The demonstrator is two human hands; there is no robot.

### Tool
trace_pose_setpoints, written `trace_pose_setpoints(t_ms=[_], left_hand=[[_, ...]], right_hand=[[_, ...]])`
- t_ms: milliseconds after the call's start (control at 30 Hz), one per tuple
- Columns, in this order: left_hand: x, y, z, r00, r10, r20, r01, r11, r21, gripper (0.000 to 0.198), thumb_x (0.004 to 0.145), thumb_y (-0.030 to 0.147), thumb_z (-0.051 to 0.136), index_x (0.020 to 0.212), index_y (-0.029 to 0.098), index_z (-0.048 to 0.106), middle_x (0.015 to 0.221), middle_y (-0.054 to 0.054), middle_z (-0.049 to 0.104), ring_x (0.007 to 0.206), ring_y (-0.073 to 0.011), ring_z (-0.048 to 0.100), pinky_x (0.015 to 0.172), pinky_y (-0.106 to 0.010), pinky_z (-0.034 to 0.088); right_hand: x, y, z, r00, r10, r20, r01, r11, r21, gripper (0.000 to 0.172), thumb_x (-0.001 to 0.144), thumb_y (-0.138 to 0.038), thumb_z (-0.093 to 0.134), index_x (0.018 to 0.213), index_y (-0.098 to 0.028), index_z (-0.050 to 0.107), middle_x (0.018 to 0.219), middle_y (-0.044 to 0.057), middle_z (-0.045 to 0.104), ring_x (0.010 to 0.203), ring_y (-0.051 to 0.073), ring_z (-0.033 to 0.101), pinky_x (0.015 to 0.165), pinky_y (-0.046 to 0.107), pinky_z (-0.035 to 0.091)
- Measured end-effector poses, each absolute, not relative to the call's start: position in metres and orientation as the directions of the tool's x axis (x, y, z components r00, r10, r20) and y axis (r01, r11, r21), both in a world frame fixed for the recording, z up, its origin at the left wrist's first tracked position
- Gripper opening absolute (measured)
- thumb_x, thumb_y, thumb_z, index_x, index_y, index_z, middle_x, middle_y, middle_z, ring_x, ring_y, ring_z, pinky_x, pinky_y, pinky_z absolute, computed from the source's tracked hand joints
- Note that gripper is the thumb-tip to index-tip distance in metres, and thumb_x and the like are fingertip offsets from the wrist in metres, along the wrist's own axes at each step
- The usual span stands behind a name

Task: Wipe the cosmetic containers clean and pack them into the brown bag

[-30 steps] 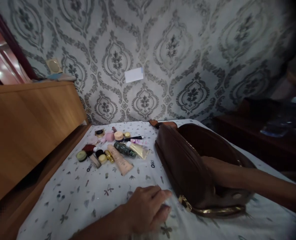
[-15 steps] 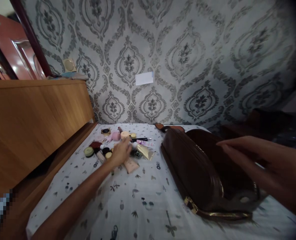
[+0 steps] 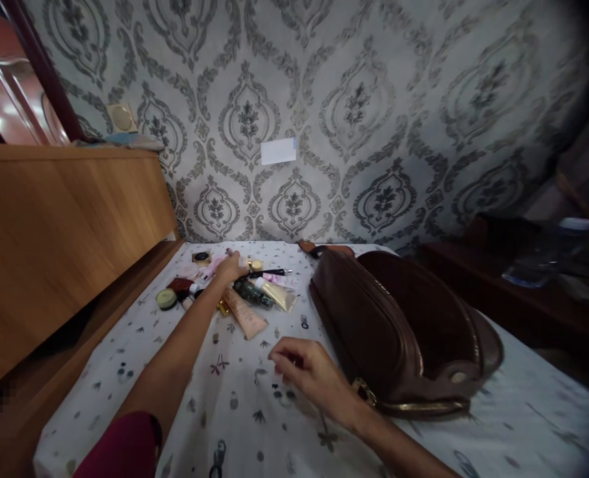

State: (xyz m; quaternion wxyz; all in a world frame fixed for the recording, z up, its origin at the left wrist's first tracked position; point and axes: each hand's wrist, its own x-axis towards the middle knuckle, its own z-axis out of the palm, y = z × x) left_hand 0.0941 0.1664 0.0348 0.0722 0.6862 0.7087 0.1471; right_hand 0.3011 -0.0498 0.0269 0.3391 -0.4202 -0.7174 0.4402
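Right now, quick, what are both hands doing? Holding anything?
Left hand: down on the cosmetics pile; grip cannot be told.
Right hand: open, loosely curled, empty, beside the brown bag.

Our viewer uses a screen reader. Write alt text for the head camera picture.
A person's left hand reaches into a cluster of small cosmetics on a patterned bedsheet, while the right hand is beside a brown bag. Ornate grey wallpaper fills the background.

Grey damask wallpaper [image 3: 374, 99] behind, small white card [image 3: 278, 151] stuck on it. Wooden cabinet [image 3: 65, 219] at left, round beige disc [image 3: 121, 117] on top, red door [image 3: 10, 93] beyond. Dark side table [image 3: 453, 265] at right. White printed sheet [image 3: 105, 378] spread below.
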Motion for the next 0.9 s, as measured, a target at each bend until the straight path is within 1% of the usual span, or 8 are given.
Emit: trace_pose_setpoints(t_ms=[133,333,433,500,600,700,800,900], left_hand=[[0.090,0.165,0.037,-0.072,0.990,0.120,0.913,0.017,0.408,0.040,0.092,0.036,0.062,0.127,0.017,0.055,0.125,-0.010,0.060,0.109,-0.0249,0.062,0.093,-0.047,0.052],[0.088,0.138,0.057,-0.081,0.967,0.243,0.772,-0.094,0.629,0.057,0.083,0.032,0.068,0.131,0.016,0.040,0.119,-0.011,0.061,0.116,-0.0277,0.057,0.096,-0.038,0.045],[0.090,0.100,0.062,0.060,0.963,0.262,0.654,-0.236,0.718,0.049,0.086,0.035,0.060,0.127,0.017,0.041,0.111,-0.006,0.063,0.104,-0.0217,0.061,0.086,-0.029,0.049],[0.094,0.065,0.058,0.203,0.952,0.230,0.584,-0.306,0.752,0.049,0.079,0.038,0.069,0.119,0.018,0.049,0.103,-0.004,0.065,0.095,-0.0210,0.063,0.078,-0.027,0.051],[0.104,0.015,0.046,0.408,0.893,0.192,0.482,-0.389,0.785,0.057,0.071,0.043,0.077,0.116,0.019,0.053,0.097,-0.001,0.063,0.087,-0.0199,0.060,0.075,-0.028,0.050],[0.112,-0.012,0.037,0.457,0.864,0.212,0.413,-0.417,0.810,0.056,0.070,0.045,0.079,0.113,0.019,0.055,0.096,-0.001,0.061,0.088,-0.0195,0.057,0.077,-0.027,0.047],[0.111,-0.012,0.027,0.341,0.918,0.204,0.279,-0.306,0.910,0.050,0.076,0.055,0.071,0.107,0.017,0.061,0.097,-0.003,0.064,0.092,-0.0211,0.060,0.081,-0.029,0.048],[0.106,-0.003,0.012,0.041,0.989,0.140,0.173,-0.145,0.974,0.057,0.087,0.067,0.051,0.111,0.017,0.064,0.100,-0.006,0.067,0.096,-0.0235,0.062,0.083,-0.031,0.050]], right_hand=[[0.288,-0.032,0.006,-0.378,0.923,-0.064,0.051,-0.049,-0.998,0.031,0.071,-0.047,0.068,0.066,-0.018,0.060,0.057,-0.002,0.059,0.047,0.010,0.048,0.046,0.022,0.033],[0.284,-0.029,-0.002,-0.331,0.939,-0.096,-0.252,-0.186,-0.950,0.042,0.064,-0.052,0.081,0.077,-0.015,0.066,0.067,0.000,0.066,0.054,0.009,0.057,0.051,0.021,0.038],[0.284,-0.030,-0.004,-0.321,0.940,-0.113,-0.435,-0.252,-0.864,0.048,0.065,-0.049,0.085,0.097,-0.018,0.067,0.081,0.002,0.071,0.063,0.011,0.065,0.054,0.020,0.044],[0.284,-0.030,-0.006,-0.353,0.929,-0.110,-0.533,-0.297,-0.792,0.052,0.068,-0.049,0.084,0.107,-0.020,0.064,0.090,0.004,0.073,0.071,0.013,0.069,0.059,0.021,0.049],[0.286,-0.030,-0.011,-0.416,0.904,-0.098,-0.584,-0.349,-0.733,0.049,0.070,-0.046,0.084,0.105,-0.021,0.060,0.087,0.003,0.073,0.072,0.013,0.071,0.063,0.021,0.052],[0.289,-0.031,-0.015,-0.420,0.902,-0.101,-0.590,-0.355,-0.725,0.054,0.066,-0.038,0.089,0.106,-0.021,0.057,0.081,0.000,0.072,0.066,0.012,0.070,0.062,0.020,0.052],[0.293,-0.031,-0.016,-0.411,0.907,-0.093,-0.600,-0.346,-0.721,0.058,0.065,-0.037,0.089,0.110,-0.023,0.055,0.086,0.001,0.072,0.068,0.012,0.070,0.062,0.020,0.052],[0.296,-0.029,-0.016,-0.400,0.913,-0.081,-0.585,-0.323,-0.744,0.060,0.066,-0.035,0.088,0.114,-0.025,0.055,0.092,0.001,0.071,0.070,0.012,0.069,0.062,0.020,0.052]])
